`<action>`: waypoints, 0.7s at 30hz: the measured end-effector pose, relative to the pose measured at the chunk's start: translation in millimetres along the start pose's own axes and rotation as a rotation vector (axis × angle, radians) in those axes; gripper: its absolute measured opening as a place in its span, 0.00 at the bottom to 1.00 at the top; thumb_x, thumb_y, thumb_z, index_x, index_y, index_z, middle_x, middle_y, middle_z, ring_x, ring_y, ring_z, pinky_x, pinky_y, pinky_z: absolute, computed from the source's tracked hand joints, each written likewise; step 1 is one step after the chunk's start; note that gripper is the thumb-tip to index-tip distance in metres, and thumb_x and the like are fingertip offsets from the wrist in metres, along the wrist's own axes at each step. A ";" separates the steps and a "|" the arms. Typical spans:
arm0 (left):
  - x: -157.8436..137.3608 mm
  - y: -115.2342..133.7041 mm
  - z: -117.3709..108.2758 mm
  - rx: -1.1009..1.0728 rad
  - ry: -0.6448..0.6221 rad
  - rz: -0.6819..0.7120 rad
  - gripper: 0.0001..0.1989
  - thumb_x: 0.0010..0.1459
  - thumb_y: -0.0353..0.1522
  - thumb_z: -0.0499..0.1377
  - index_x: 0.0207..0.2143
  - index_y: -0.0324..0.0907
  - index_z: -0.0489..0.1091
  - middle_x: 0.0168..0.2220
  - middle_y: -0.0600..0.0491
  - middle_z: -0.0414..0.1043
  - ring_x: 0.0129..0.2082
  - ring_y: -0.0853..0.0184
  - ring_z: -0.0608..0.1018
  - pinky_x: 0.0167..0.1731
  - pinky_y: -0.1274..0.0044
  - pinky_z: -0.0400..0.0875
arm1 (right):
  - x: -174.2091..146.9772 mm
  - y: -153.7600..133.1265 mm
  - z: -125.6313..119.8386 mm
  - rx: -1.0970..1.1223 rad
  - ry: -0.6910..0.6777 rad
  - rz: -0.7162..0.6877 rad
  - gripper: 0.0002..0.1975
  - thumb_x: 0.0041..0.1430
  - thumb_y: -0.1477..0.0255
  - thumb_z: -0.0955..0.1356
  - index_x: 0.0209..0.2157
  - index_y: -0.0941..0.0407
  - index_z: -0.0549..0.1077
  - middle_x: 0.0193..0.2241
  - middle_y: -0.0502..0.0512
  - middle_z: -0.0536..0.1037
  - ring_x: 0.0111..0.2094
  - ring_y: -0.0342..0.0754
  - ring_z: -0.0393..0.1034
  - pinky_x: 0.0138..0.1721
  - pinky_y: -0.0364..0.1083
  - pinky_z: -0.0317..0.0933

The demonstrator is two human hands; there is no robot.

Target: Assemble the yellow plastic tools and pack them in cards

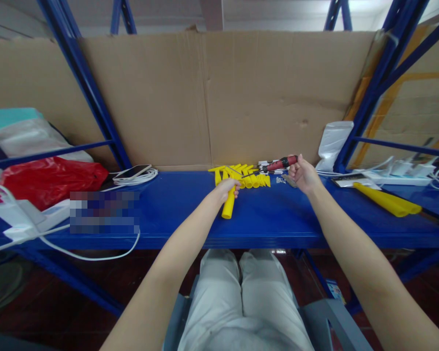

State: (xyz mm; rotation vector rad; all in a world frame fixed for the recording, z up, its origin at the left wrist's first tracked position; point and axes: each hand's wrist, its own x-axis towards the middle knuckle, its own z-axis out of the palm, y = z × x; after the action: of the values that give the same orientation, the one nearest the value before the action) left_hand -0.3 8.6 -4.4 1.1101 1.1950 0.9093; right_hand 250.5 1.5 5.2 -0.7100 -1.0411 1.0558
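Note:
My left hand point(229, 187) is closed around a yellow tube-shaped piece point(227, 209), its round lower end pointing toward me. My right hand point(303, 171) grips the end of a red and black screwdriver point(278, 165). The screwdriver's thin shaft points left to the top of the yellow piece; whether its tip touches a screw is too small to tell. Several more yellow pieces point(255, 181) lie in a row just behind my left hand. Small black and white items point(264, 164) lie behind the screwdriver, and a small grey flat piece point(289, 181) rests below my right hand.
A blue tabletop point(175, 204) runs across, with a cardboard wall point(249, 97) behind. At left are a red bag point(54, 178), a phone point(132, 171) and white cables. On the right lie long yellow pieces point(384, 200), a power strip point(398, 178) and a white pouch point(334, 141).

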 end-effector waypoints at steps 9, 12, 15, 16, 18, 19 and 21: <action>-0.1 -0.2 1.1 -0.002 -0.010 0.001 0.10 0.55 0.20 0.54 0.29 0.44 0.59 0.15 0.63 0.54 0.12 0.76 0.58 0.16 0.82 0.53 | 1.3 2.6 -0.7 0.027 0.046 -0.014 0.21 0.50 0.61 0.78 0.29 0.52 0.63 0.19 0.40 0.66 0.17 0.38 0.60 0.16 0.37 0.54; -0.2 -0.4 1.0 -0.007 -0.013 0.008 0.10 0.54 0.20 0.54 0.30 0.44 0.60 0.15 0.63 0.55 0.12 0.76 0.58 0.16 0.83 0.54 | 5.1 3.6 -3.9 0.034 0.077 0.022 0.21 0.50 0.60 0.77 0.27 0.53 0.62 0.17 0.41 0.65 0.16 0.38 0.59 0.15 0.38 0.54; -0.3 -0.3 0.8 -0.007 -0.014 0.009 0.10 0.54 0.20 0.54 0.30 0.44 0.60 0.15 0.63 0.55 0.11 0.76 0.58 0.15 0.83 0.54 | 6.1 4.3 -5.2 0.020 0.077 0.063 0.21 0.52 0.59 0.76 0.24 0.53 0.61 0.14 0.42 0.61 0.15 0.39 0.56 0.13 0.39 0.52; -0.3 -0.3 0.8 -0.006 -0.014 0.007 0.10 0.53 0.20 0.55 0.30 0.44 0.59 0.15 0.63 0.55 0.11 0.76 0.58 0.15 0.83 0.53 | 5.5 4.4 -5.0 0.015 0.077 0.066 0.21 0.53 0.58 0.75 0.24 0.53 0.62 0.13 0.42 0.59 0.14 0.39 0.55 0.13 0.39 0.51; -0.1 -0.4 0.6 -0.007 -0.010 0.007 0.11 0.53 0.21 0.57 0.30 0.44 0.59 0.15 0.64 0.55 0.11 0.77 0.57 0.15 0.83 0.53 | 3.6 4.2 -3.7 0.006 0.074 0.059 0.19 0.54 0.55 0.74 0.27 0.52 0.66 0.12 0.41 0.58 0.14 0.39 0.53 0.13 0.39 0.50; 0.0 -0.5 0.5 -0.007 -0.008 0.008 0.11 0.54 0.21 0.57 0.30 0.44 0.59 0.15 0.64 0.55 0.11 0.77 0.57 0.15 0.83 0.53 | 2.5 3.8 -2.8 0.002 0.069 0.054 0.18 0.54 0.54 0.74 0.28 0.52 0.68 0.12 0.41 0.57 0.14 0.39 0.53 0.13 0.38 0.50; 0.1 -0.6 0.3 -0.005 -0.002 0.012 0.10 0.55 0.21 0.56 0.30 0.43 0.59 0.15 0.64 0.55 0.12 0.77 0.58 0.16 0.83 0.54 | 0.5 2.5 -0.6 -0.001 0.056 0.045 0.18 0.55 0.53 0.73 0.31 0.52 0.69 0.12 0.41 0.57 0.14 0.39 0.53 0.14 0.38 0.50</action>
State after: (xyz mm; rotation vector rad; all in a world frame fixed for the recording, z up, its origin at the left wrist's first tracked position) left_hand 0.0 8.5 -5.0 1.1149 1.1843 0.9197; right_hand 250.2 2.8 3.0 -0.7629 -0.9820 1.0681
